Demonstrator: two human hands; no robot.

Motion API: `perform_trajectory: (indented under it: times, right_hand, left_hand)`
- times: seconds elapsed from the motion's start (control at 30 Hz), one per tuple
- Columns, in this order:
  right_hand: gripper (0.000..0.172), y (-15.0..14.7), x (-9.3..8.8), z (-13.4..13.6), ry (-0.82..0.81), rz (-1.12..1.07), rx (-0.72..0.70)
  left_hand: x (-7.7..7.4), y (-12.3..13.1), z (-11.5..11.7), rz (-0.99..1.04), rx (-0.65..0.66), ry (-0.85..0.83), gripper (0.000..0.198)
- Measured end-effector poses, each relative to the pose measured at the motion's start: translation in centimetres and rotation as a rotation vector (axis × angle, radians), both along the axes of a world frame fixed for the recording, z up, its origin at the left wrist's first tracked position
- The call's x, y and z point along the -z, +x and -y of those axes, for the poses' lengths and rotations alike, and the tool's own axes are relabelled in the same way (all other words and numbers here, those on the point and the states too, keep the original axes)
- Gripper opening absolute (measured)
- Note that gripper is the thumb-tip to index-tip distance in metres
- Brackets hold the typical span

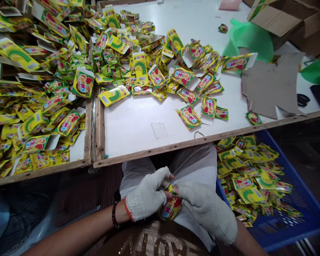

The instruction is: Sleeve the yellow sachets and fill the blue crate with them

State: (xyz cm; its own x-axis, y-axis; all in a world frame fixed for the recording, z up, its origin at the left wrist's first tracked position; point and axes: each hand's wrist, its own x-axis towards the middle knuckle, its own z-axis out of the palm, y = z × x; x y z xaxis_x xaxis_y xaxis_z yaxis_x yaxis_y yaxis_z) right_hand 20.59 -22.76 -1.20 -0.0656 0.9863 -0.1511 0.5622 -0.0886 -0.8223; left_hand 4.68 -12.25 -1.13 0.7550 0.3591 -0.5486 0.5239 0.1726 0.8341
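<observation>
Over my lap, both hands in white knitted gloves with bare fingertips meet at one small yellow-green candy box (170, 209) with a red print. My left hand (149, 193) pinches its upper left side, fingers curled. My right hand (204, 206) closes on its top right corner. The box's upper end is partly covered by my fingers, so I cannot tell if its flap is folded in. On the white table (130, 131) ahead lie more such boxes, some with white flaps raised, such as one box (188, 116) near the front edge.
A large heap of boxes and small packets (37, 89) fills the left table section behind a wooden divider (96, 128). To my right stands a blue crate (304, 217) with many filled packs. Grey cardboard (272, 85), a green plastic container (250, 39) and a carton (285, 17) lie at the right.
</observation>
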Motion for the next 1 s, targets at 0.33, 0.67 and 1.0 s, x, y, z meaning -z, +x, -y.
perform_trajectory:
  times: [0.33, 0.67, 1.0]
  right_hand:
    - [0.038, -2.1, 1.9, 1.5, -0.288, -0.492, 0.591]
    - [0.026, -3.4, 1.3, 0.6, -0.142, -0.514, 0.716]
    - [0.008, 1.2, -0.3, -0.3, -0.012, -0.377, 0.243]
  left_hand:
    - [1.6, -0.8, 0.3, 0.136, -0.203, -0.149, 0.030]
    - [0.1, -0.3, -0.7, 0.158, -0.070, -0.137, 0.037]
    - [-1.0, -0.3, -2.8, 0.106, 0.262, -0.112, 0.032]
